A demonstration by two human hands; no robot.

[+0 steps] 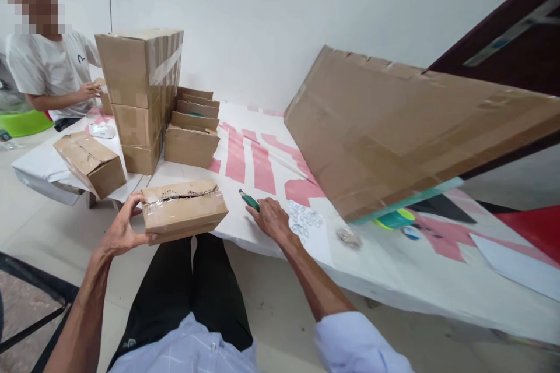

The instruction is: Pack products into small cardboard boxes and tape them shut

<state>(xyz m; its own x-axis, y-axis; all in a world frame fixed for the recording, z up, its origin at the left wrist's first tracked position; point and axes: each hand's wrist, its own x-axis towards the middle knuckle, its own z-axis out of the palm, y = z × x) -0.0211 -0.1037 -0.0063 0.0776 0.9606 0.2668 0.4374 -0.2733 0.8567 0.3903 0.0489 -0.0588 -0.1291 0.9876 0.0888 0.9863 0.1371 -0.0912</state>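
My left hand [125, 227] grips the left end of a small cardboard box [186, 215], thumb low on its side and fingers at the top edge. The box lies at the table's front edge, with a ragged slit along its taped top. To its right, my right hand [273, 218] is closed around a green cutter [249, 201], whose tip points up and left, apart from the box. Small clear rings [306, 218] lie on the white cloth just right of my right hand.
Stacked boxes [131, 76] and an open box [191, 145] stand behind. Another box [90, 163] lies left. A large cardboard panel [406, 134] leans at right, near a green tape roll [396, 220]. A person [52, 78] sits at far left.
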